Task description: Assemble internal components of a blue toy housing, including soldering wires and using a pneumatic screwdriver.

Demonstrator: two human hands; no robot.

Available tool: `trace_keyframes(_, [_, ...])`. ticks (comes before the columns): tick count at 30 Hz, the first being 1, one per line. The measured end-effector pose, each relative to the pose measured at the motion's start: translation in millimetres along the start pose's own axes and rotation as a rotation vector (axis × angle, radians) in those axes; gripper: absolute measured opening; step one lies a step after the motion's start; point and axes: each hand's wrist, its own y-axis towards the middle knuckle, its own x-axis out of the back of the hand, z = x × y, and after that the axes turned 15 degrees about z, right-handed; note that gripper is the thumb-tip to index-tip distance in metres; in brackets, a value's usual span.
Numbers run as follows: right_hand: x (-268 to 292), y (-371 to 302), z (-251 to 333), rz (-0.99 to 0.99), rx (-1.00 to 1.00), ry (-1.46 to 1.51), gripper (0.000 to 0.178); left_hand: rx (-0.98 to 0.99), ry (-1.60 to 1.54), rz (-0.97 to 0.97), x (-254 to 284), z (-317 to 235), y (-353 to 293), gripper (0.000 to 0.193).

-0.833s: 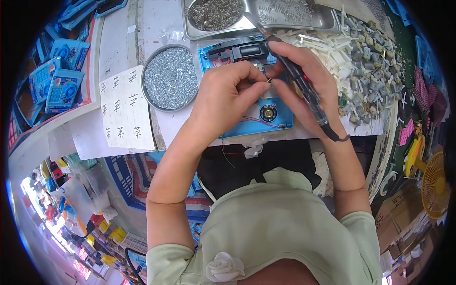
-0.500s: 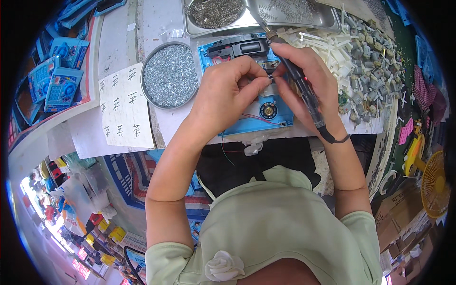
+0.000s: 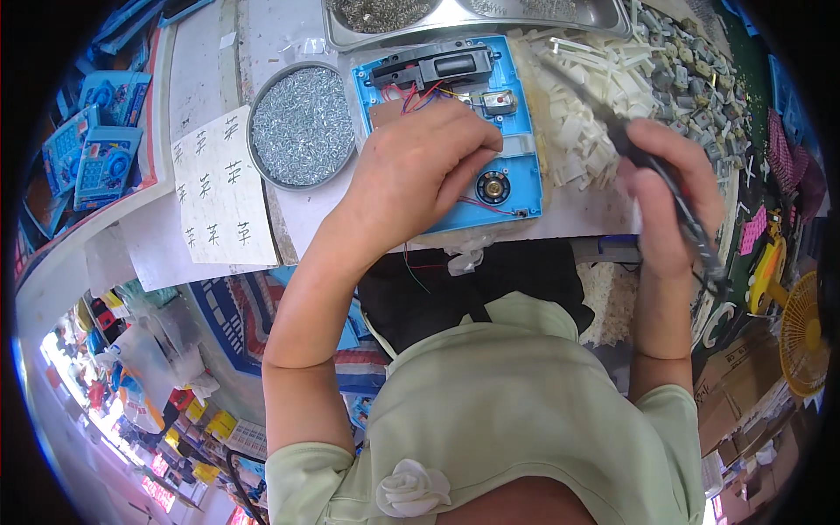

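Note:
A light blue plastic toy casing point(image 3: 532, 188) lies open in front of me, with a black battery holder point(image 3: 455, 63), a small motor point(image 3: 500, 102), a round speaker point(image 3: 493, 186) and thin red and blue wires inside. My left hand point(image 3: 420, 162) rests over its middle, thumb and forefinger closed beside a pale strip point(image 3: 518, 146); whatever they pinch is hidden. Off to the right of the casing, my right hand point(image 3: 678, 188) grips a black-handled tool point(image 3: 647, 157) with a long metal shaft. Motion blurs it, and I cannot tell its exact kind.
A round dish of small silver screws point(image 3: 302, 127) stands left, beside a paper with handwritten characters point(image 3: 219, 188). A metal tray of small parts point(image 3: 464, 19) sits at the back. White plastic pieces point(image 3: 595, 79) and many small motors point(image 3: 700, 96) lie right; blue toy shells point(image 3: 105, 162) far left.
My right hand has moved away from the left hand toward the right, carrying the black-handled tool. My left hand stays over the casing. The motor and pale strip are now more exposed.

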Motion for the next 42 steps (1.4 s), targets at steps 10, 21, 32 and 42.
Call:
trace_keyframes(10, [27.3, -11.9, -9.4, 0.273, 0.116, 0.092, 0.028, 0.012, 0.006, 0.098, 7.1, -0.1, 2.3, 0.013])
trace_keyframes(21, [28.5, -13.3, -11.1, 0.205, 0.151, 0.029, 0.03, 0.076, 0.099, 0.07, 3.4, -5.5, 0.1, 0.01])
trace_keyframes(32, [25.9, -12.4, -8.7, 0.216, 0.13, -0.041, 0.029, 0.038, 0.006, 0.089, 6.0, -5.2, -4.9, 0.014])
trace_keyframes(42, [24.2, -6.1, -8.9, 0.306, 0.14, 0.014, 0.029, 0.034, 0.075, 0.118, 8.6, -5.1, -2.6, 0.014])
